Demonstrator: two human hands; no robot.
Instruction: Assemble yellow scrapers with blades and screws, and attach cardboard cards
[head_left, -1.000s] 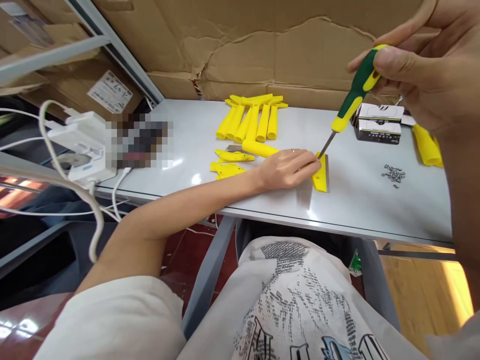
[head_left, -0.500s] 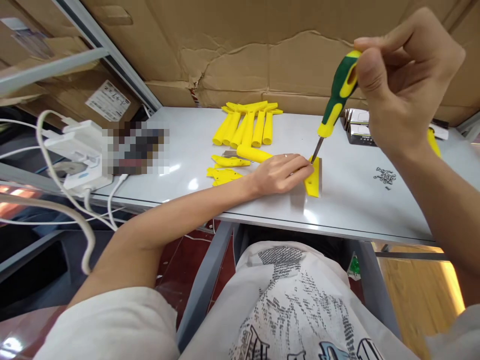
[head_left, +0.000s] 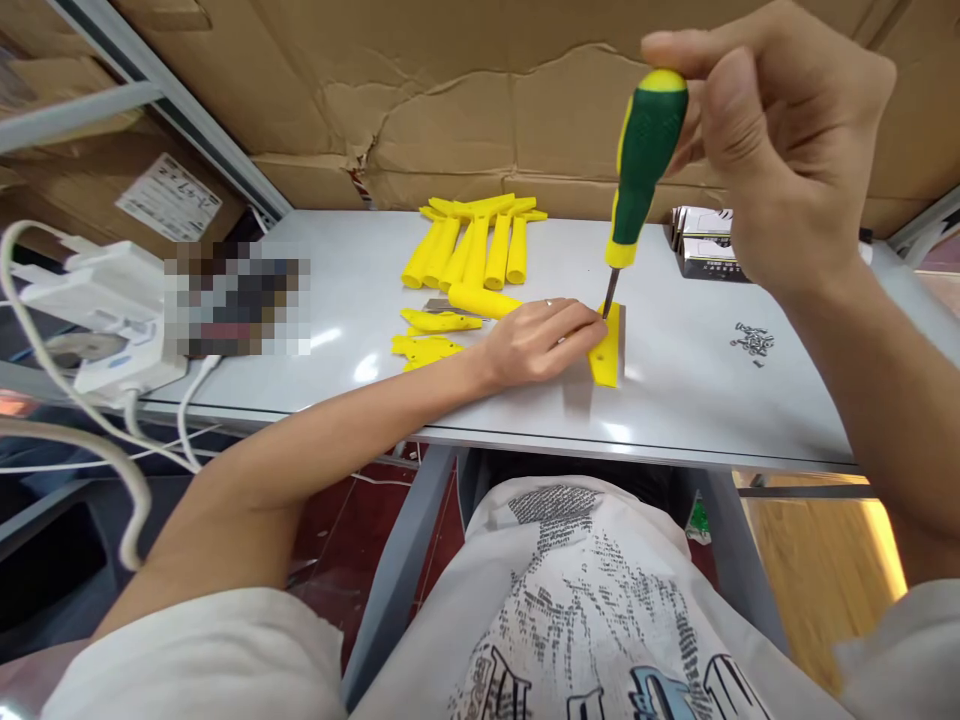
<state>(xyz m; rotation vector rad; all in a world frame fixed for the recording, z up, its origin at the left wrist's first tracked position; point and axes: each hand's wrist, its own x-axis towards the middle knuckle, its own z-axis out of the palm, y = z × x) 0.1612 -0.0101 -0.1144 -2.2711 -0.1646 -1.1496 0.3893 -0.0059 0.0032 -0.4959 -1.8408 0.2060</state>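
My left hand (head_left: pixel 541 342) is closed on a yellow scraper (head_left: pixel 606 362) that lies on the white table, its blade edge facing right and its handle partly hidden under the hand. In my right hand (head_left: pixel 780 140) is a green and yellow screwdriver (head_left: pixel 646 150), pinched near the top of its handle by thumb and fingers. The shaft points down and its tip meets the scraper's head just beside my left fingertips. Whether a screw sits under the tip cannot be made out.
Several yellow handles (head_left: pixel 474 245) lie behind my left hand, with yellow pieces (head_left: pixel 426 350) left of it. Small screws (head_left: pixel 752 340) are heaped on the right, near black-and-white boxes (head_left: pixel 709 245). A white power strip (head_left: pixel 124 320) with cables stands at the left.
The screwdriver has turned in my right hand and stands more upright, its tip still at the scraper. The whole view has shifted, moving the table's things slightly left.
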